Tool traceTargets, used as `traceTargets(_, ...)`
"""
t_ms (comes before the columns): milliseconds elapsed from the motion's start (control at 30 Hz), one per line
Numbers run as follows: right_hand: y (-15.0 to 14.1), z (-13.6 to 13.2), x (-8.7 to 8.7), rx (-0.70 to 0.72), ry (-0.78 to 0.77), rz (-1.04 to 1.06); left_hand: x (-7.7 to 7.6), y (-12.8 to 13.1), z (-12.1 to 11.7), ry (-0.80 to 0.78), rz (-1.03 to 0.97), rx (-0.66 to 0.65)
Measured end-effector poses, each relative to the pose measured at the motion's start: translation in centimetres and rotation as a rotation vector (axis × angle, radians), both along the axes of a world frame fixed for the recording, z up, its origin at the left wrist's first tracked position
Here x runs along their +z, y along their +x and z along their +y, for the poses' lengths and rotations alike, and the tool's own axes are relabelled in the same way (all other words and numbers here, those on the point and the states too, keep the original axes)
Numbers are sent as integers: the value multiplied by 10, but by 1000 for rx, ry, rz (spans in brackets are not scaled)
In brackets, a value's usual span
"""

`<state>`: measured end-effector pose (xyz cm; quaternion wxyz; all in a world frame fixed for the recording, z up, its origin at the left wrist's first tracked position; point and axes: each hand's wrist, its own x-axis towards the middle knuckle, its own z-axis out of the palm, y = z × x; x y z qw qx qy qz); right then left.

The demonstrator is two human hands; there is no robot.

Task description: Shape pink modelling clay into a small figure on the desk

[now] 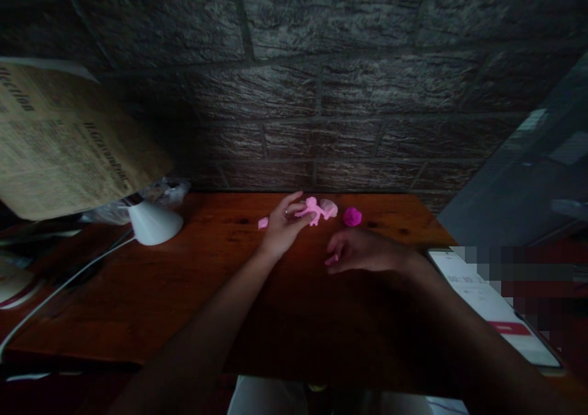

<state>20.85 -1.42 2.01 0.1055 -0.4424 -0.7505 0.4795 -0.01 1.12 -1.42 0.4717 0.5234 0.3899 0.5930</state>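
Observation:
My left hand (281,226), with a ring on one finger, holds a small pink clay figure (312,205) between its thumb and fingers above the wooden table. The figure has a round head and outstretched arms. To its right, a paler pink lump (329,208) appears close to one arm; I cannot tell whether they touch. My right hand (361,249) pinches a small piece of pink clay (331,260) between thumb and fingertips, apart from the figure. A bright magenta lump (353,216) lies just beyond this hand. Left of my left hand sits another small pink piece (263,223).
A lamp with a white base (156,224) and newsprint-patterned shade (68,139) stands at the left, its white cord (64,292) running forward. A phone (487,304) with a lit screen lies at the right edge. A dark brick wall (285,96) rises behind the wooden table (138,304).

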Motion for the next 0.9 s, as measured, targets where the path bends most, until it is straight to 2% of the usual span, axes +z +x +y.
traceTargets(167,6,0,12,101,60,52,5,-1,-2,-104,-23,-47)
traceTargets(233,17,3,20,56,54,155,7,-1,-3,-97,-20,-52)
traceTargets(300,26,7,25,-70,81,273,8,0,-4,-91,-14,-61)
traceTargets(433,29,17,19,-475,164,607,8,2,-7,-86,-12,-83)
traceTargets(533,17,22,8,-609,111,767,7,4,-9,-69,0,-93)
traceTargets(667,2,21,3,-637,59,786,6,5,-9,-46,0,-101)
traceTargets(900,-9,20,-4,-566,43,786,7,6,-9,-13,16,-87)
